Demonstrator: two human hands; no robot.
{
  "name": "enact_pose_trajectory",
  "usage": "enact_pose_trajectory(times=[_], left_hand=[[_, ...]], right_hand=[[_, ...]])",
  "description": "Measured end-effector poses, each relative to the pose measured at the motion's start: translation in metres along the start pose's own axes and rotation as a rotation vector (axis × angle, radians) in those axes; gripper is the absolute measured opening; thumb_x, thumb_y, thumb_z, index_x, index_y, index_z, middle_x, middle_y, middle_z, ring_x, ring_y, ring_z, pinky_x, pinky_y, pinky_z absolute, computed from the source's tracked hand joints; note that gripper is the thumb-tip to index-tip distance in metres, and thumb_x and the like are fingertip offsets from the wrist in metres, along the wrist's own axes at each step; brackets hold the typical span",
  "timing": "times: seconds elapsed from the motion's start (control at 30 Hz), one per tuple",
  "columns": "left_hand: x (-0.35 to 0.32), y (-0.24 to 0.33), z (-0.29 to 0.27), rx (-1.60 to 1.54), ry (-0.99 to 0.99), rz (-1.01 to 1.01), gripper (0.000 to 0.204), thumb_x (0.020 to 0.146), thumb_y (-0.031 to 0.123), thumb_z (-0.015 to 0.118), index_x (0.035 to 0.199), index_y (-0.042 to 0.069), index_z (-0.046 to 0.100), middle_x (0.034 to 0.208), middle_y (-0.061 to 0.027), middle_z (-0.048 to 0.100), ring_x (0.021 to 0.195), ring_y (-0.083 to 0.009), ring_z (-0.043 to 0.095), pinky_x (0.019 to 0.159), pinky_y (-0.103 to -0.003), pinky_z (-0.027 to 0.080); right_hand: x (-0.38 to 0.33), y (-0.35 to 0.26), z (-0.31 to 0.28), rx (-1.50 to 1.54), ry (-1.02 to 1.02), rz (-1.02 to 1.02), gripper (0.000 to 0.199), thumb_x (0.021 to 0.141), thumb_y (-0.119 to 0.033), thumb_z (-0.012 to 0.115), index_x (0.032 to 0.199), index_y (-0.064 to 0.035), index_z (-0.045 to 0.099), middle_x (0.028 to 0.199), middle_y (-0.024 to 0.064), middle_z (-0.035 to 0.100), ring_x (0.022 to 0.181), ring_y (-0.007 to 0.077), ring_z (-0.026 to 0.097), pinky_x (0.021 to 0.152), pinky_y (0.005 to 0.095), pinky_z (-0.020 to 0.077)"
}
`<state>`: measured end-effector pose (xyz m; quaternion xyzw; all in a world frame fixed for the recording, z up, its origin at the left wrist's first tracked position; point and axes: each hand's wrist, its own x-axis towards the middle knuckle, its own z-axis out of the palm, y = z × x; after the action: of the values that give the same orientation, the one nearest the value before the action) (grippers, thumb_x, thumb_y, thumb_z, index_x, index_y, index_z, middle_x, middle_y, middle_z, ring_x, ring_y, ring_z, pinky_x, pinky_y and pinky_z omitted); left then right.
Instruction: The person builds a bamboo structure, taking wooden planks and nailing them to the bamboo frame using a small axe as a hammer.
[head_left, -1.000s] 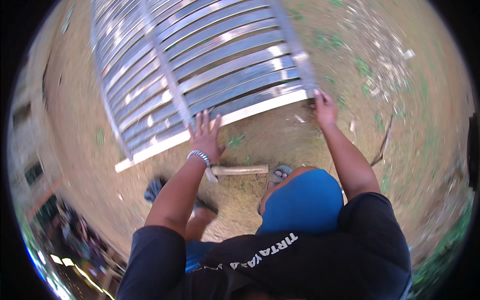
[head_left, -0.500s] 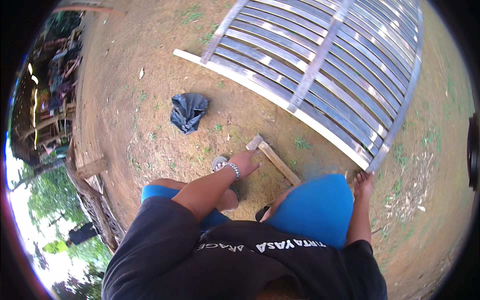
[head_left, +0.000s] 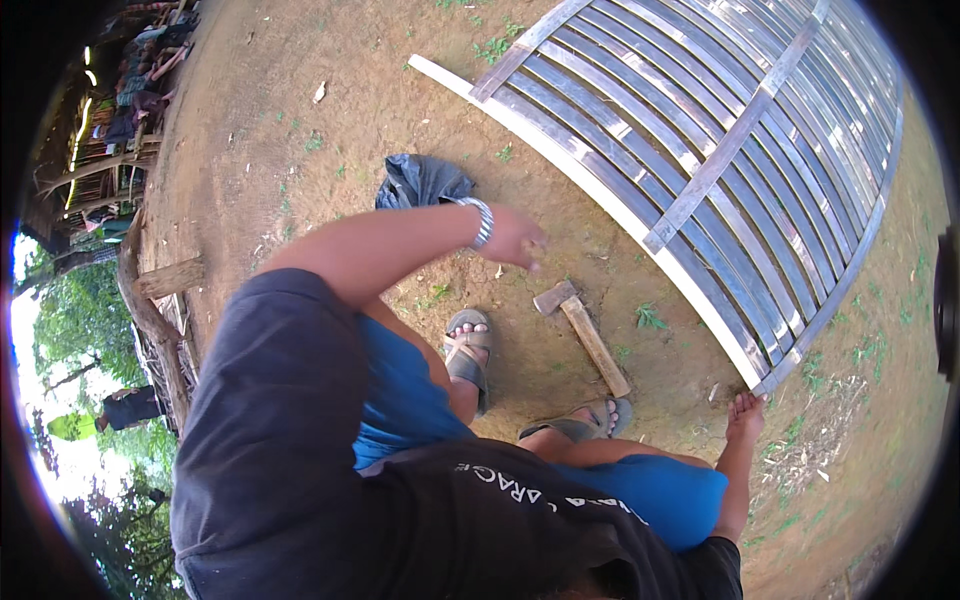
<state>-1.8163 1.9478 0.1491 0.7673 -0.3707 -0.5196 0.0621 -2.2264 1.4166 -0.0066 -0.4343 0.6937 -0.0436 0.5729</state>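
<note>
One black bag, partly hidden, lies left of the left hand, which hangs loosely open and empty, fingers blurred; one hammer lies right of it; farther right, one slatted panel, top cut off, has its near corner against the right hand, fingertips unclear, so I cannot tell whether it grips
</note>
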Motion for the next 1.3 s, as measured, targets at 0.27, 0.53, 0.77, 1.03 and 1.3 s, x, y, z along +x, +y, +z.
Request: enact_pose_trajectory(times=[0.27,0.53,0.77,1.03,1.3], left_hand=[[-0.117,-0.121,0.014,0.269,0.677,0.073,0.039,0.084,0.035,0.077,0.109,0.006,0.068,0.106,-0.0098,0.070,0.104,-0.0284,0.067,0.093,-0.040,0.051],[-0.106,-0.142,0.035,-0.242,0.937,-0.112,0.015,0.084,0.023,0.075,0.090,0.009,0.074,0.083,-0.0133,0.066,0.086,-0.0331,0.065,0.081,-0.044,0.052],[-0.070,-0.140,-0.052,0.213,1.008,-0.082,0.027,0.082,0.025,0.079,0.103,0.009,0.074,0.098,-0.0119,0.068,0.095,-0.0336,0.064,0.085,-0.044,0.053],[-0.098,-0.150,-0.017,0.200,1.879,-0.148,0.054,0.071,0.024,0.091,0.118,0.010,0.068,0.109,-0.0128,0.067,0.098,-0.0335,0.066,0.090,-0.043,0.053],[-0.073,-0.189,0.077,-0.242,1.127,-0.371,0.020,0.090,0.015,0.070,0.108,0.006,0.072,0.101,-0.0145,0.071,0.098,-0.0326,0.068,0.087,-0.041,0.054]], right_hand=[[-0.091,0.029,0.040,-1.315,-0.663,-0.600,0.029,0.088,-0.024,0.074,0.110,-0.0077,0.065,0.085,0.0089,0.068,0.075,0.0236,0.067,0.067,0.0412,0.0539],[-0.254,0.023,0.236,-1.491,-0.961,-1.153,0.020,0.087,-0.014,0.069,0.107,-0.0119,0.073,0.100,0.0149,0.072,0.094,0.0371,0.069,0.081,0.0461,0.0561],[-0.369,0.014,0.417,-0.811,-0.850,-1.243,0.036,0.092,-0.023,0.070,0.126,-0.0121,0.064,0.123,0.0172,0.065,0.116,0.0377,0.062,0.097,0.0464,0.0504],[-0.395,-0.015,0.491,-0.997,-1.116,-1.193,0.037,0.092,-0.022,0.073,0.125,-0.0088,0.066,0.116,0.0152,0.069,0.103,0.0282,0.069,0.088,0.0401,0.0543],[-0.339,0.022,0.426,-1.144,-0.952,-0.789,0.042,0.094,-0.023,0.073,0.132,-0.0087,0.062,0.115,0.0146,0.072,0.099,0.0233,0.071,0.085,0.0382,0.0555]])
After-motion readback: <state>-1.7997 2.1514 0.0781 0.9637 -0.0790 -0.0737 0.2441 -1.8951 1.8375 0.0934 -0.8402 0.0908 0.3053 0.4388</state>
